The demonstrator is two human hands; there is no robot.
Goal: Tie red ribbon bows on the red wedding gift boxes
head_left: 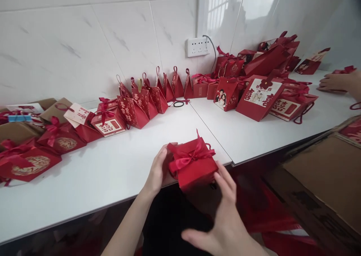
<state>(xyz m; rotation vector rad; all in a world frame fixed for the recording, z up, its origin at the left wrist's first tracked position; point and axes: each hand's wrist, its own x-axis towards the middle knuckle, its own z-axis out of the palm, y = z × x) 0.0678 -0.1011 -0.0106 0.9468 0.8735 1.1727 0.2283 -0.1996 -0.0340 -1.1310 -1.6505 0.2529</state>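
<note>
A red gift box (194,169) with a satin ribbon bow (193,156) on top is at the front edge of the white table, in front of me. My left hand (158,169) holds it from the left, the fingers partly hidden behind the box. On the other side, my right hand (222,207) is spread, its fingertips against the right face of the box and its thumb stretched well away. A dark red cord loop (208,146) shows behind the bow.
Red gift boxes (132,111) stand along the wall, with more boxes (259,98) at the right. A power strip (198,47) is on the tiles. Another person's hand (337,81) rests at far right. An open cardboard carton (324,173) stands at lower right. A black ring (178,104) lies on the table.
</note>
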